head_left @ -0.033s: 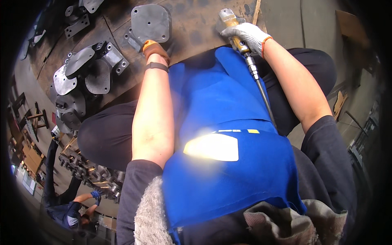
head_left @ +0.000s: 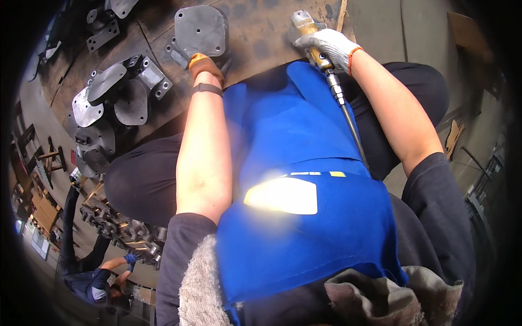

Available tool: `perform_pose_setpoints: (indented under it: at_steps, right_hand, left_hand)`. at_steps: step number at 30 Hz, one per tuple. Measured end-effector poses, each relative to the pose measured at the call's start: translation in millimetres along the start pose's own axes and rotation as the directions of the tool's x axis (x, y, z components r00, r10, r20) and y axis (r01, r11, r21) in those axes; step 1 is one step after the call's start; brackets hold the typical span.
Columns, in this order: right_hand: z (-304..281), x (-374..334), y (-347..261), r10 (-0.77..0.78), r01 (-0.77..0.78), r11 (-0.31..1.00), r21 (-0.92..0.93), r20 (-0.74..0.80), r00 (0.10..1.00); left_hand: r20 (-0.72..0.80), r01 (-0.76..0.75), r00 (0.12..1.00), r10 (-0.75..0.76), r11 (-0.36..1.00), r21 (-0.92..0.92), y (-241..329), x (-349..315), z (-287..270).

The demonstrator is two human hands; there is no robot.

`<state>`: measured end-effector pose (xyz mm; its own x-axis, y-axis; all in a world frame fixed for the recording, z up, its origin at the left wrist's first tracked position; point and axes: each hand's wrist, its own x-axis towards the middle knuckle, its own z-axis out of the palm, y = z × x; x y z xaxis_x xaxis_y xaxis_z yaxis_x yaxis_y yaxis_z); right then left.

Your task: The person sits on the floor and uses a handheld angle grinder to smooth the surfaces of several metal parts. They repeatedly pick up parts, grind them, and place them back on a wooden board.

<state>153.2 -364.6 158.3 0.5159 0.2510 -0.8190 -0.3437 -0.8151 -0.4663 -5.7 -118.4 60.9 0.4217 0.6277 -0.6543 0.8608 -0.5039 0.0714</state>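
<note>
My left hand (head_left: pixel 205 66), in an orange-brown glove, is closed on the lower edge of a metal bracket (head_left: pixel 200 32) with a broad, round-cornered plate and small holes. Its fingertips are partly hidden beneath the part. On the right, my right hand (head_left: pixel 329 46) wears a white knit glove and wraps around a yellow-brown air tool (head_left: pixel 322 58). The tool's silver head points away from me, resting over or close to the worktop. From its rear end a metal coupling and dark air hose (head_left: pixel 353 130) run back across my blue apron (head_left: pixel 293 130).
A brown, stained worktop (head_left: pixel 255 35) spreads in front of me. Several similar brackets (head_left: pixel 130 100) are piled at its left edge, with another bracket (head_left: pixel 103 35) farther off. More metal parts (head_left: pixel 125 228) lie lower left, near a co-worker (head_left: pixel 98 282) in blue gloves.
</note>
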Motion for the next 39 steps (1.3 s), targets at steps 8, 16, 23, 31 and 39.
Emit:
perform_pose_setpoints:
  at_steps: [8, 16, 23, 31, 39]
  right_hand:
    - [-5.1, 2.8, -2.0, -0.058, 0.059, 0.986, -0.157, 0.009, 0.998]
    - [-6.8, 8.3, -5.2, -0.089, 0.103, 0.950, -0.294, 0.060, 0.994]
    - [-10.7, 8.1, 2.0, -0.129, 0.143, 0.971, -0.193, 0.084, 0.988]
    - [-10.8, 12.4, 1.6, -0.303, 0.322, 0.898, -0.301, 0.110, 0.947]
    - [-11.1, 16.8, 2.8, -0.304, 0.320, 0.895, -0.312, 0.098, 0.947]
  left_hand:
    - [-0.494, -0.070, 0.857, -0.150, 0.914, -0.400, 7.4, -13.4, -34.4]
    - [-0.524, -0.105, 0.851, -0.023, 0.971, -0.214, 25.6, 35.3, -33.6]
    - [-0.431, -0.126, 0.902, 0.028, 0.972, -0.200, 16.8, 42.3, -28.4]
    - [-0.180, -0.237, 0.929, 0.323, 0.894, 0.381, -19.7, 126.2, -32.3]
    - [-0.215, -0.307, 0.893, 0.396, 0.884, 0.353, 60.0, 49.5, -56.1]
